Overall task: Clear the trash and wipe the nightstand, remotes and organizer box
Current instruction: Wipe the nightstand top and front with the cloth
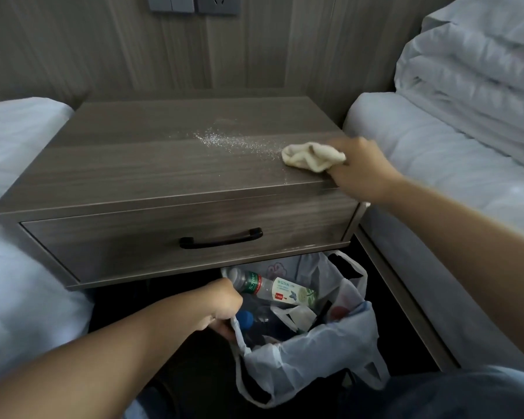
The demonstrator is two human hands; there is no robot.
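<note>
My right hand (362, 169) sits at the right edge of the nightstand (152, 176), near its front right corner, fingers curled round a crumpled cream cloth (310, 156) that lies pressed on the wooden top. Just left of the cloth I see a scatter of fine white specks (230, 140) running toward the middle of the top. The drawer front below carries a black handle (220, 238).

My left hand (224, 309) is down below the nightstand's front edge, pinching the rim of a thin white plastic trash bag (309, 358) and holding that side up; the bag's mouth gapes wide. Inside it I can make out a clear bottle with a green and red label (251, 282), a pale carton (294, 293) lying against it, a blue cap (245, 318) and some crumpled white wrapping (297, 317).

White bedding (15, 164) borders the nightstand's left edge, and a second mattress (430, 164) with a folded white duvet (478, 74) stacked on it borders the right edge. Grey wall switches (194, 3) sit on the panelled wall behind the back edge
</note>
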